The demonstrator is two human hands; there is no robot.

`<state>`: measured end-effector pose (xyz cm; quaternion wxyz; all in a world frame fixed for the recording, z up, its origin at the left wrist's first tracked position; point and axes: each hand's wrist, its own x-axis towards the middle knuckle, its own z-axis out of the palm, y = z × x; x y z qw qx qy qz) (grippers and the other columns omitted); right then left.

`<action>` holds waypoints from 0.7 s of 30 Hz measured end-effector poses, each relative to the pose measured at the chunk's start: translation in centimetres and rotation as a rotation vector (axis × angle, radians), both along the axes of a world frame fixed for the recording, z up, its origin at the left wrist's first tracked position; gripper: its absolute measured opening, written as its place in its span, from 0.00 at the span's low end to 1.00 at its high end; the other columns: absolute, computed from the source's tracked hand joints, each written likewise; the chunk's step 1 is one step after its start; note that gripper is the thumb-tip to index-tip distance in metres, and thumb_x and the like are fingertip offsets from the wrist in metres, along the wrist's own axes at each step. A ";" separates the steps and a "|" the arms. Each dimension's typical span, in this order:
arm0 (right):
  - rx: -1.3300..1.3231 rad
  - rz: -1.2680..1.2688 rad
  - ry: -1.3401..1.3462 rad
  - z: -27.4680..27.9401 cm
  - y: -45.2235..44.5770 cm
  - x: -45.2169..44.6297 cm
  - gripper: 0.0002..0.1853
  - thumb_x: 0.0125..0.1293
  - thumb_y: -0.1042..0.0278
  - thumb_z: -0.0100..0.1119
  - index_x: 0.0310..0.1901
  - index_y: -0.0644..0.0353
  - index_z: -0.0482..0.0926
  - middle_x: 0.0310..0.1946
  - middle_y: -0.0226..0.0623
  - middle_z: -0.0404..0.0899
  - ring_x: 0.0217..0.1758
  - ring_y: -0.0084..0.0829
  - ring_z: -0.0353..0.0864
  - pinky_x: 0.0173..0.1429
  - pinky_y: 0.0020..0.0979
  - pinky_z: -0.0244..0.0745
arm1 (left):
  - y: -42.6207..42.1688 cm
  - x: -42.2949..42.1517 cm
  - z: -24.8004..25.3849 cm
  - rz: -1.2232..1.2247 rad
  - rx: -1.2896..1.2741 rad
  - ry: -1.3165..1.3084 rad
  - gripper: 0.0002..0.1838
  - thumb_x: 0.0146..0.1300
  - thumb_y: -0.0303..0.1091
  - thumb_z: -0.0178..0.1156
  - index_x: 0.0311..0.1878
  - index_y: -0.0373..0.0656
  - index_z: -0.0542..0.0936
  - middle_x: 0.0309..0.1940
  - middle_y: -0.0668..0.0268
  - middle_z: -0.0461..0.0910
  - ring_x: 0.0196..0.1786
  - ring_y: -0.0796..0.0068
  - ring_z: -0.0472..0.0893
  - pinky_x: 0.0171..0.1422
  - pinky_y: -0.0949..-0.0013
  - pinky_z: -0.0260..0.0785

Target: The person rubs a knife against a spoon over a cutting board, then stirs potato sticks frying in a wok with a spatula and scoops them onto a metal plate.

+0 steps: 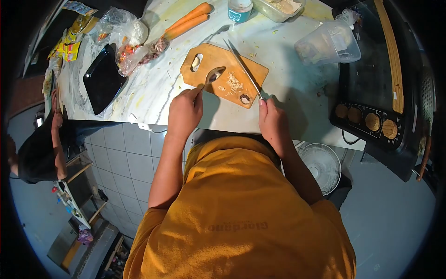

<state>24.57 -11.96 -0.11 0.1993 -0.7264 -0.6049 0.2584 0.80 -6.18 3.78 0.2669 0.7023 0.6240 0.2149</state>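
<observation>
My left hand (186,108) is closed round the handle of a metal spoon (215,74), its bowl over the wooden cutting board (223,58). In my right hand (273,118) is the handle end of a knife (247,69), whose blade slants up and left across the board's right part. Chopped pale bits (233,83) lie on the board between spoon and knife. A small dark-and-white piece (245,98) rests near the board's lower corner, and a pale clove-like piece (196,63) is at the handle hole.
Carrots (188,21), plastic bags of produce (134,51) and a black tray (104,79) lie left. A cup (239,11) and plastic containers (330,44) stand beyond. The black appliance (371,121) is right. Another person (39,149) is at far left; a fan (319,168) is below.
</observation>
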 end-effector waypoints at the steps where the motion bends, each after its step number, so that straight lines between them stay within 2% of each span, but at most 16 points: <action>1: -0.005 -0.013 -0.002 0.0 -0.2 0.0 0.15 0.73 0.59 0.48 0.34 0.63 0.72 0.22 0.55 0.77 0.28 0.59 0.79 0.31 0.53 0.73 | 0.3 -0.1 0.1 -0.004 0.018 0.034 0.08 0.62 0.27 0.58 0.40 0.33 0.82 0.30 0.47 0.80 0.33 0.47 0.80 0.39 0.57 0.72; 7: 0.006 -0.003 0.051 0.0 -0.7 -0.8 0.15 0.73 0.61 0.48 0.34 0.64 0.72 0.22 0.56 0.77 0.27 0.59 0.78 0.31 0.53 0.72 | 0.6 1.1 -0.1 -0.163 -0.015 0.032 0.08 0.62 0.26 0.58 0.40 0.34 0.82 0.30 0.47 0.80 0.33 0.47 0.80 0.38 0.57 0.72; 14: 0.027 -0.019 0.064 0.7 -0.6 -0.2 0.14 0.73 0.61 0.47 0.34 0.63 0.71 0.22 0.55 0.77 0.28 0.59 0.78 0.32 0.53 0.73 | 0.5 0.4 1.5 -0.069 -0.071 0.020 0.09 0.62 0.28 0.59 0.41 0.36 0.84 0.33 0.48 0.82 0.35 0.48 0.82 0.41 0.59 0.74; 16: 0.027 -0.031 0.054 0.5 -0.4 0.1 0.14 0.73 0.61 0.47 0.34 0.63 0.71 0.22 0.55 0.77 0.28 0.59 0.78 0.32 0.53 0.73 | 0.4 -0.4 2.7 -0.084 -0.084 0.175 0.09 0.62 0.31 0.59 0.40 0.37 0.85 0.34 0.49 0.83 0.36 0.49 0.83 0.43 0.59 0.75; 21: 0.034 -0.016 0.014 0.0 -0.5 0.3 0.14 0.73 0.61 0.47 0.35 0.63 0.71 0.21 0.54 0.77 0.27 0.59 0.78 0.32 0.53 0.73 | 0.3 -0.8 5.1 -0.029 -0.258 0.347 0.11 0.60 0.35 0.60 0.38 0.40 0.86 0.28 0.50 0.82 0.34 0.48 0.82 0.42 0.58 0.74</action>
